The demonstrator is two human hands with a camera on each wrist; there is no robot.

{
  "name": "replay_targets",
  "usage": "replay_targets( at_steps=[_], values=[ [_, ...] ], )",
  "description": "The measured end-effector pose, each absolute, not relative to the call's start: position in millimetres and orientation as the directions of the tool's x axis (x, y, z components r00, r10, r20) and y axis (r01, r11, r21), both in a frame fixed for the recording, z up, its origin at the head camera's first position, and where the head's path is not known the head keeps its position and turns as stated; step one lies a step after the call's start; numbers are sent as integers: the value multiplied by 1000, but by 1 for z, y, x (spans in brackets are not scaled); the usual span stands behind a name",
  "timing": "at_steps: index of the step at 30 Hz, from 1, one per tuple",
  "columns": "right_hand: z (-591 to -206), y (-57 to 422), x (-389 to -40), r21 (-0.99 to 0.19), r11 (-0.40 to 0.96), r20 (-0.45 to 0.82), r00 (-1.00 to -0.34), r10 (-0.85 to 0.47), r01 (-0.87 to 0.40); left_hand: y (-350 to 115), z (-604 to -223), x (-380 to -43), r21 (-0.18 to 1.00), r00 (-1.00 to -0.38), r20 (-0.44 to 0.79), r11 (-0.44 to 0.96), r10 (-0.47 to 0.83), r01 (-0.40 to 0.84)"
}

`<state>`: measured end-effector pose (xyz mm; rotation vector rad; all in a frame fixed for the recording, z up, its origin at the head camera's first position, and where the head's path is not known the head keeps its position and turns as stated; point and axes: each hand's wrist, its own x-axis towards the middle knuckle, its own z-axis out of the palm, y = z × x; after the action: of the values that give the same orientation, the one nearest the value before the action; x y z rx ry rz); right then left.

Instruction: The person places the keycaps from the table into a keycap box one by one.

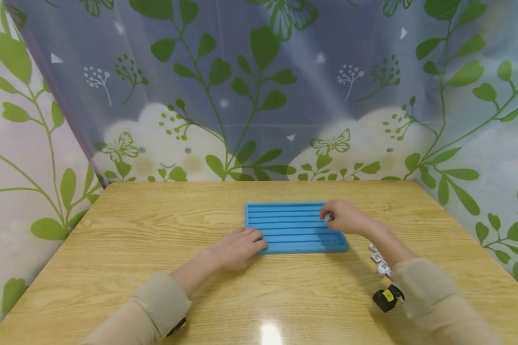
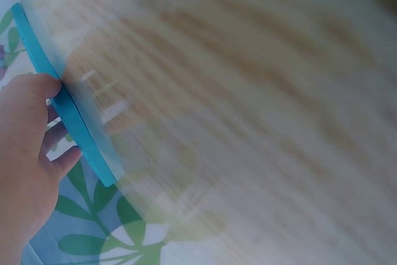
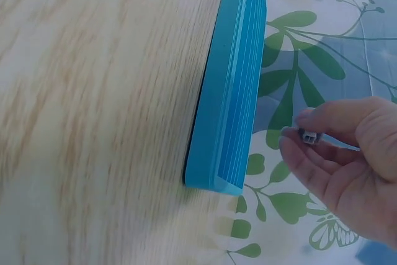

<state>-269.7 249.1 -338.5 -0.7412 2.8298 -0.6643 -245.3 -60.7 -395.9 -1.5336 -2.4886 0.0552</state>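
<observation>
A shallow blue tray (image 1: pixel 285 230) with long parallel ridges lies on the wooden table. At its near left corner, my left hand (image 1: pixel 238 249) grips the rim; the left wrist view shows the thumb and fingers on either side of the tray's edge (image 2: pixel 84 134). Over the tray's right end, my right hand (image 1: pixel 347 218) pinches a small white piece (image 1: pixel 327 218) between thumb and fingertips. Seen from the right wrist, that small piece (image 3: pixel 309 136) looks whitish and dark with a squarish face; its exact kind cannot be told.
Several small white pieces with printed square patterns (image 1: pixel 376 258) lie on the table (image 1: pixel 147 225) right of the tray. Beside the right sleeve is a black block with a yellow label (image 1: pixel 386 297). A leaf-patterned cloth (image 1: pixel 259 96) hangs behind the table.
</observation>
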Motion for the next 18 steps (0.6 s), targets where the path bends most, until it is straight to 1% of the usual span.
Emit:
replay_targets(
  at_steps=[8, 18],
  values=[
    [-338, 240, -272, -467, 772, 59, -887, -459, -431, -61, -396, -247, -135, -435, 168, 458, 885, 879],
    [-342, 233, -275, -474, 752, 91, -875, -476, -458, -61, -396, -247, -132, -432, 169, 455, 886, 881]
  ],
)
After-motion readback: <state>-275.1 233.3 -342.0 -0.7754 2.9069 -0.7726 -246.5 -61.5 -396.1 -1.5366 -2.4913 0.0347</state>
